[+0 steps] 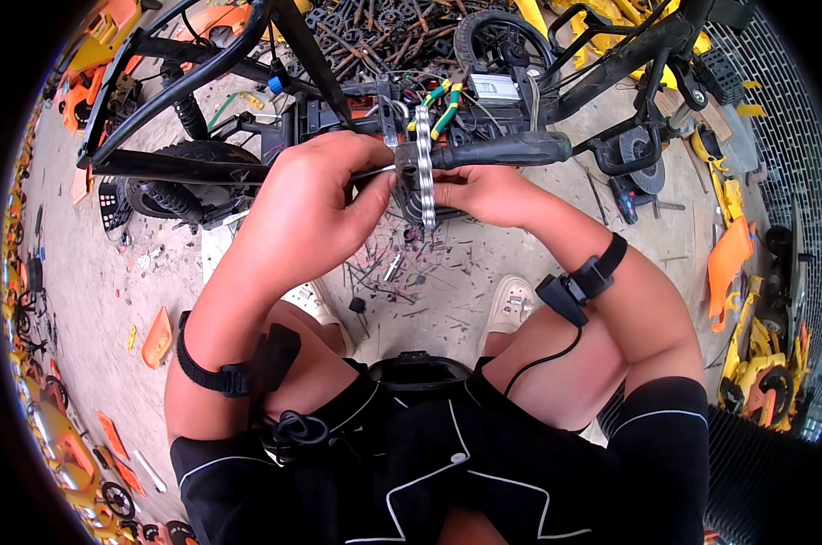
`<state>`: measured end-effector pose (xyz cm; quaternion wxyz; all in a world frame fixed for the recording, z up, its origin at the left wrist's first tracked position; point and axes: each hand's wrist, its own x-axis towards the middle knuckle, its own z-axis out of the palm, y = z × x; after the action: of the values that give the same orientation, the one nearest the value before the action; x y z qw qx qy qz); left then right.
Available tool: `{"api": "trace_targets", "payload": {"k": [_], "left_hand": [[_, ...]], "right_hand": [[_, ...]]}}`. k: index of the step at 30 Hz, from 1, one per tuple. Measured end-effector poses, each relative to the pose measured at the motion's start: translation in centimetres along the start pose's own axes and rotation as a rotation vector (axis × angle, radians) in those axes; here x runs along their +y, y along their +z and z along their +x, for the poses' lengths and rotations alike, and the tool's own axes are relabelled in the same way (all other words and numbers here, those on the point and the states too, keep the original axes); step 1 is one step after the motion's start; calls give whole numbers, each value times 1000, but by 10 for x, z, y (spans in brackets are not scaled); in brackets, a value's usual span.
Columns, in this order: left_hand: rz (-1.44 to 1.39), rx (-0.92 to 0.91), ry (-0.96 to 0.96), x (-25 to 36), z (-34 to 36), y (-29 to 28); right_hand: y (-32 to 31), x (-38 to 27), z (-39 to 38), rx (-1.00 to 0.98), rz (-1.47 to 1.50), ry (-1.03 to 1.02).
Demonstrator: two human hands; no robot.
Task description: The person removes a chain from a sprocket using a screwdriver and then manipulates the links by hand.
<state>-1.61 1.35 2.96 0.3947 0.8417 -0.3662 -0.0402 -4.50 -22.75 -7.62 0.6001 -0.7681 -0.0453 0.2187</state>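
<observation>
My left hand (324, 200) is closed, thumb and fingers pinched round a thin grey cable (380, 169) at a dark metal bracket (406, 159) near the centre. A silver chain (425, 173) hangs vertically over the bracket, beside a black tube with a rubber grip (520, 151). My right hand (483, 195) reaches in from the right under that grip, fingers curled beside the chain; what they hold is hidden. Green-and-yellow pliers (446, 113) lie above, next to a silver box (494, 88) with wires, on the black frame (211, 65) of a small vehicle.
Behind the frame is a pile of dark metal parts (370, 36). A drill (625, 202) lies at the right. Small debris (383, 277) is scattered on the floor between my shoes (509, 304). Orange panels (730, 250) and yellow parts line both sides; a tiled wall (787, 136) is far right.
</observation>
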Motion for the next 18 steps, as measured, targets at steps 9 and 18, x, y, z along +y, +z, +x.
{"api": "trace_targets", "payload": {"k": [9, 18], "left_hand": [[6, -10, -6, -3, -2, -2], [-65, -8, -14, 1, -2, -1]], "right_hand": [[-9, 18, 1, -94, -116, -8], [-4, -22, -2, -122, 296, -181]]}}
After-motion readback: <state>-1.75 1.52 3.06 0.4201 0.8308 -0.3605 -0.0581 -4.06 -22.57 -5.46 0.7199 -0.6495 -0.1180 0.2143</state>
